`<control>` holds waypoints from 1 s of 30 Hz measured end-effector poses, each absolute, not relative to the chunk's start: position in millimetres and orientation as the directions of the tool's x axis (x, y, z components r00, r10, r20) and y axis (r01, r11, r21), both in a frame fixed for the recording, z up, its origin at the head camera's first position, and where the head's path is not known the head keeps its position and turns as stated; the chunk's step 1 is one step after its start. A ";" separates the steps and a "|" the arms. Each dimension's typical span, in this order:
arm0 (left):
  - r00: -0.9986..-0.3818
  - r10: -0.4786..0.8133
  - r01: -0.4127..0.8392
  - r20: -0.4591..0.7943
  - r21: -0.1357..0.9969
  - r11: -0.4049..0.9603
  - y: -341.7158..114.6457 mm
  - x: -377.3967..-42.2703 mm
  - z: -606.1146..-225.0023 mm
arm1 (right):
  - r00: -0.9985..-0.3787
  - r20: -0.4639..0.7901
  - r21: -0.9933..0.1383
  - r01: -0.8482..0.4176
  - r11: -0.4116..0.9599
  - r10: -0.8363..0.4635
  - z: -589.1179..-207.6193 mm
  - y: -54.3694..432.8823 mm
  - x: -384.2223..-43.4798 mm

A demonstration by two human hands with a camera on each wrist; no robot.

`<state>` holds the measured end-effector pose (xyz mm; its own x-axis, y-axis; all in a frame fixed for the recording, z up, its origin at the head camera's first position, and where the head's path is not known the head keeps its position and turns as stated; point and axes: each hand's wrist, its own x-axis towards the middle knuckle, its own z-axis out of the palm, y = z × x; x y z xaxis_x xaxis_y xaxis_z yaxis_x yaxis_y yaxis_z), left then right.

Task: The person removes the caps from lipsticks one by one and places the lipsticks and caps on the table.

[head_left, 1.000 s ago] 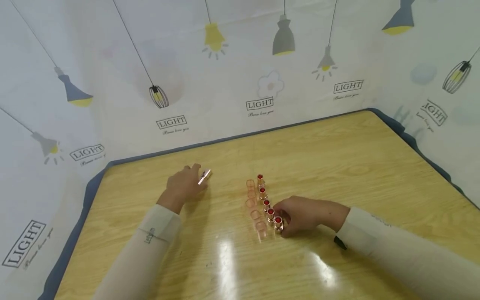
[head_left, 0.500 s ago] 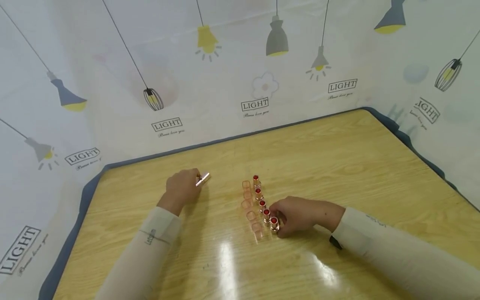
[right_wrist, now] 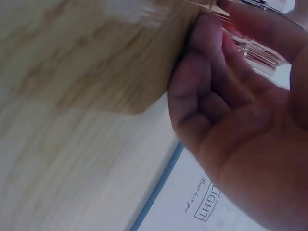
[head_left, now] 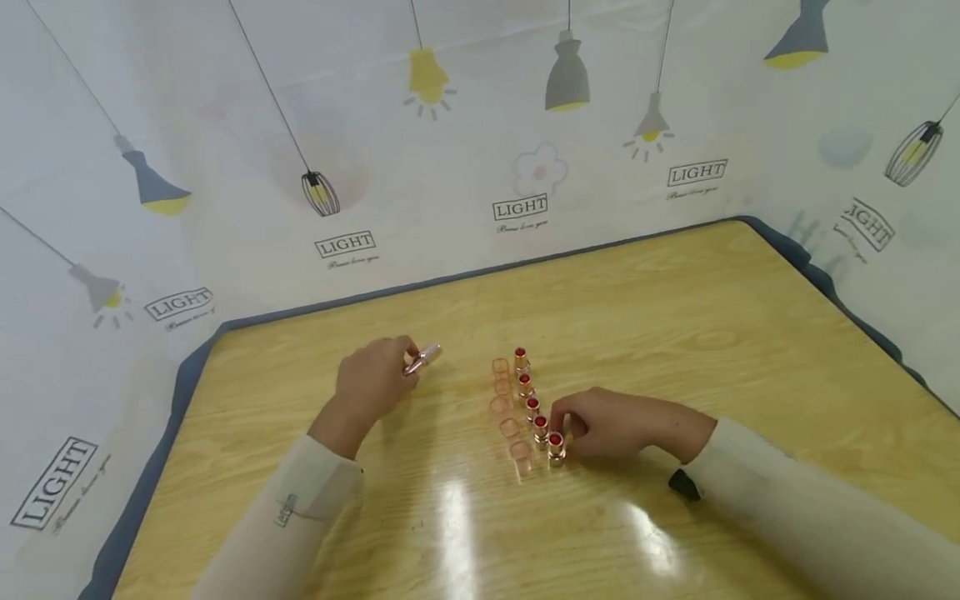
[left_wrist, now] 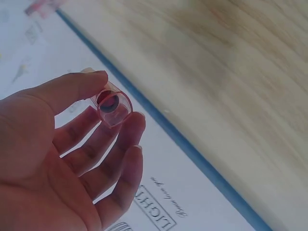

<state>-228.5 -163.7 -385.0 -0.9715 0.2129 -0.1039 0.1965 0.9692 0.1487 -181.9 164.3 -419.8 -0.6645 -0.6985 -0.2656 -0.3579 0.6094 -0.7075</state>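
Note:
My left hand pinches a lipstick above the table's left side, thumb against fingers. In the left wrist view its clear pinkish cap shows a dark red round inside. Several uncapped lipsticks with red tips and rose-gold tubes stand upright in a slanting row, from the far lipstick to the near lipstick. My right hand holds the near lipstick at its right side, with bent fingers low by the tabletop. The right wrist view shows shiny tubes beyond those fingers, partly hidden.
Several clear orange-tinted caps stand in a line just left of the lipstick row. The wooden table ends at a dark blue edge against a white lamp-printed backdrop.
The left hand has turned the lipstick and shifted it slightly right. The right hand stays at the near lipstick, its fingers slightly shifted. The row of lipsticks looks unchanged.

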 end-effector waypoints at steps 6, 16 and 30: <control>-0.954 0.300 0.295 -0.004 0.172 0.940 -145.0 -204.3 -371.1 | -0.825 -0.108 -0.727 -0.315 0.610 -0.555 -406.7 166.8 -181.7; -0.889 0.416 0.442 0.190 0.125 0.888 -117.0 -170.1 -357.0 | -0.837 0.259 -0.626 -0.525 0.577 -0.481 -376.1 124.9 -173.6; -0.844 0.451 0.504 0.291 0.141 0.852 -95.9 -158.8 -353.2 | -0.811 0.346 -0.506 -0.584 0.634 -0.471 -379.3 108.3 -176.0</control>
